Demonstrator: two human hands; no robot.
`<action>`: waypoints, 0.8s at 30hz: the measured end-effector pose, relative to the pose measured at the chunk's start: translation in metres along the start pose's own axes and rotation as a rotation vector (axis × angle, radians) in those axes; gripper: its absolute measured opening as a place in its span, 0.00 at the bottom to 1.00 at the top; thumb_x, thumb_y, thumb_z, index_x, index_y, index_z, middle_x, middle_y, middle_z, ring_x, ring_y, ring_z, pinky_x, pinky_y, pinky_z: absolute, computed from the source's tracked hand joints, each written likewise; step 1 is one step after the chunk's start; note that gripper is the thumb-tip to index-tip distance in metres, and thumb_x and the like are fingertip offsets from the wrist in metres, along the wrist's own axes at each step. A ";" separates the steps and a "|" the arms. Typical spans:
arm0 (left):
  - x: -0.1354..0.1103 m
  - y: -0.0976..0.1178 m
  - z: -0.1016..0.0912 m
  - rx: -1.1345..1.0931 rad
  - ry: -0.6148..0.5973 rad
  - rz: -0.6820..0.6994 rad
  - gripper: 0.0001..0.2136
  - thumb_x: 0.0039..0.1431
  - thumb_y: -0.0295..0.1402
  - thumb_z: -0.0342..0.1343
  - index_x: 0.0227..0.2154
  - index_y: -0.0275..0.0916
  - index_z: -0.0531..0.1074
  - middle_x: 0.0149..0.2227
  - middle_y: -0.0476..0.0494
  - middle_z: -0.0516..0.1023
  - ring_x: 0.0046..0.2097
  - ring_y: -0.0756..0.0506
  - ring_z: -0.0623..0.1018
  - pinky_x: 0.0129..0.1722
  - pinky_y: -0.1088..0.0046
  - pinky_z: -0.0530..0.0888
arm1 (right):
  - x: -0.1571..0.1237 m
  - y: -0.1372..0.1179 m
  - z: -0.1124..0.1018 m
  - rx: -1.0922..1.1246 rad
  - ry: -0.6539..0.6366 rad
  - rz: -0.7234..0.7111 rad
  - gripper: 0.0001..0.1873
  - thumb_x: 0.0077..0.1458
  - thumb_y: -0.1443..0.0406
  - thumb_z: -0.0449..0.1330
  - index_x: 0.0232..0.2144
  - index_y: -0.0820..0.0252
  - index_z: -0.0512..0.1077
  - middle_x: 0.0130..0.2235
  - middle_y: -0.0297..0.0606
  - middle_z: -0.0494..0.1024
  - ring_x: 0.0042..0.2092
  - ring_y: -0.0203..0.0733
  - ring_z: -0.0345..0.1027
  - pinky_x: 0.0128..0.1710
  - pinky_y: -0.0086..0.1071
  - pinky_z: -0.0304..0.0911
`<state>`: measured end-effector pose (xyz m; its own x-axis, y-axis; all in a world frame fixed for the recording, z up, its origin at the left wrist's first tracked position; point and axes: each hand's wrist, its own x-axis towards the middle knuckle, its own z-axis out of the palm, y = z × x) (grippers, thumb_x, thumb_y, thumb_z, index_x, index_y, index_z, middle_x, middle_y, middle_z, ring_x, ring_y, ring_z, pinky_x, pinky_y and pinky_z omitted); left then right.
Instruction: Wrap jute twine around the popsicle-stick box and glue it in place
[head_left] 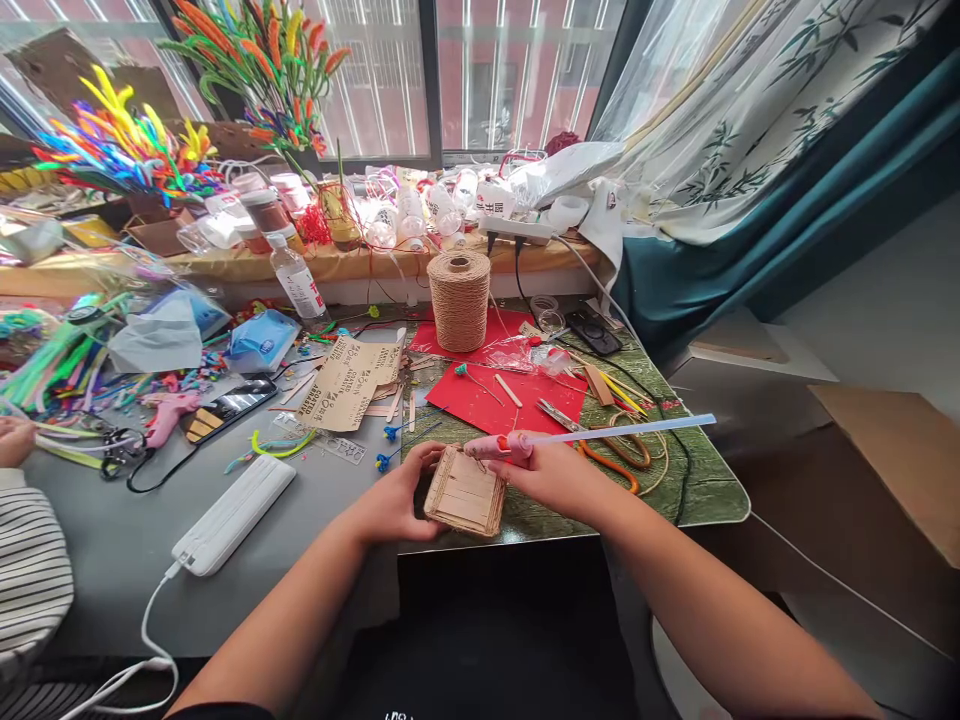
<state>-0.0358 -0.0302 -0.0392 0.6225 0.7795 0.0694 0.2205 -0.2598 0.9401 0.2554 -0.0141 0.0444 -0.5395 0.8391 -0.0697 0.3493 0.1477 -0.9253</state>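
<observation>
My left hand (409, 497) grips the left side of a small wooden box (466, 496) with twine-like edging, held tilted at the table's front edge. In my right hand (546, 472) is a pink hot glue gun (501, 447), a long translucent glue stick (630, 428) jutting out of its back to the right. The gun's nozzle points left over the box's upper edge; whether it touches cannot be made out. Just beyond my hands lie red sheets (480, 405) and a pair of scissors (622, 428) with orange handles.
A large twine spool (460, 300) stands behind the red sheets. Sandpaper (352, 382), a white power bank (234, 515), a phone (232, 408) and another pink glue gun (169, 415) lie leftward. Another person's striped sleeve (34, 565) is at far left. A power strip (517, 231) sits on the sill.
</observation>
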 end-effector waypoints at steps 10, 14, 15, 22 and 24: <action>-0.001 -0.008 0.001 -0.071 0.016 -0.022 0.51 0.46 0.30 0.73 0.68 0.50 0.46 0.70 0.29 0.60 0.69 0.31 0.67 0.70 0.46 0.61 | -0.001 -0.012 -0.022 -0.146 0.014 -0.068 0.16 0.63 0.53 0.64 0.52 0.42 0.82 0.46 0.33 0.85 0.47 0.50 0.78 0.50 0.41 0.73; -0.001 -0.006 -0.002 -0.067 -0.004 -0.014 0.52 0.48 0.32 0.74 0.70 0.49 0.45 0.71 0.29 0.59 0.71 0.32 0.65 0.71 0.46 0.58 | -0.019 0.009 -0.044 0.141 0.222 0.065 0.22 0.63 0.47 0.63 0.52 0.51 0.81 0.37 0.39 0.85 0.31 0.43 0.75 0.32 0.37 0.74; -0.001 -0.006 -0.003 -0.056 -0.014 -0.010 0.53 0.48 0.33 0.74 0.71 0.49 0.44 0.71 0.28 0.59 0.71 0.32 0.65 0.71 0.46 0.58 | -0.024 0.019 -0.046 0.228 0.275 0.116 0.22 0.62 0.47 0.64 0.50 0.53 0.80 0.33 0.39 0.83 0.25 0.39 0.70 0.25 0.34 0.70; -0.001 -0.010 -0.004 0.264 -0.039 -0.088 0.65 0.45 0.45 0.76 0.75 0.48 0.33 0.74 0.33 0.54 0.73 0.30 0.60 0.72 0.48 0.59 | -0.050 0.095 -0.021 1.028 0.242 -0.012 0.15 0.61 0.52 0.66 0.34 0.58 0.75 0.33 0.32 0.72 0.20 0.25 0.47 0.16 0.22 0.54; 0.001 -0.011 -0.002 0.354 -0.026 -0.084 0.63 0.46 0.47 0.75 0.76 0.47 0.37 0.76 0.34 0.51 0.74 0.29 0.58 0.73 0.48 0.59 | -0.051 0.108 -0.013 1.133 0.213 -0.037 0.15 0.61 0.53 0.67 0.33 0.58 0.74 0.32 0.30 0.69 0.21 0.25 0.45 0.16 0.21 0.53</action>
<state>-0.0389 -0.0253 -0.0492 0.6090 0.7930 -0.0162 0.5154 -0.3802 0.7680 0.3309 -0.0343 -0.0475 -0.3576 0.9311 -0.0712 -0.6102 -0.2908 -0.7369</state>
